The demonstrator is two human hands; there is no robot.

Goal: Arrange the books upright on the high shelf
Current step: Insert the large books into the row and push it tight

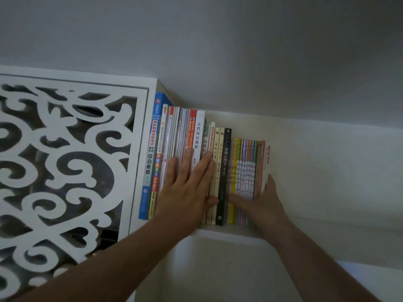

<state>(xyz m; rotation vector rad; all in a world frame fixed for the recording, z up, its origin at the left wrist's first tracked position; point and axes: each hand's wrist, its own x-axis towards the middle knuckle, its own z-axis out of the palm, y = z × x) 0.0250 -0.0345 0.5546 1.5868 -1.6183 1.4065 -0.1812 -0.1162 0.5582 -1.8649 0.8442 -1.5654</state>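
Already upright on the high shelf (229, 235), spines vertical, the row of books (220, 162) sits between both grips: left hand (187, 188) flat and open against spines near the shelf's left end, right hand (261, 201) cupping the row's right end.

Views: one only, a wide-angle camera worn on the person's head; no second view shares the scene.
Position: below the shelf (226, 233), close to it, both arms reaching up from the bottom edge.
Direction: upward and forward at the book spines (220, 171), the wall and ceiling above them.
Tilt: the shelf slopes down to the right.
Left of the shelf: a white carved screen (65, 162), very near, blurred at its lower corner.
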